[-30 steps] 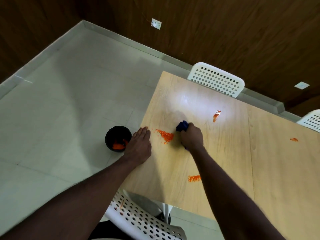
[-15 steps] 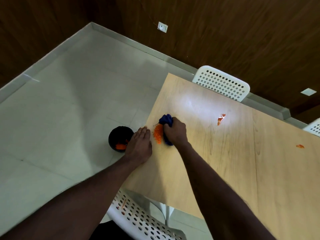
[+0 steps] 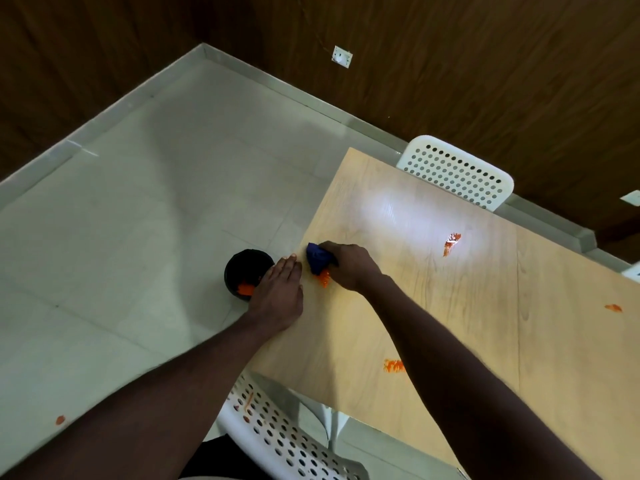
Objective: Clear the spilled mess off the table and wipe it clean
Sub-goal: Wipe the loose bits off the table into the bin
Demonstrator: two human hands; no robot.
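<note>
Table [image 3: 450, 306] edge: right hand [image 3: 349, 268], gripping cloth [image 3: 317, 259], should sweep crumbs [image 3: 325, 279] toward 9 o'clock, past flat, straight-fingered left hand [image 3: 278, 292], into bin [image 3: 242, 268].

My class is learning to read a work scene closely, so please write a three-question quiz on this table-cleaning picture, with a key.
1. True or false: the right hand grips the blue cloth.
2. Where does the black bin stand? A. on a chair seat; B. on the floor beside the table; C. on a shelf.
3. Besides the orange pile at the cloth, how many orange patches lie on the table?
Key: 1 true; 2 B; 3 three.
</note>
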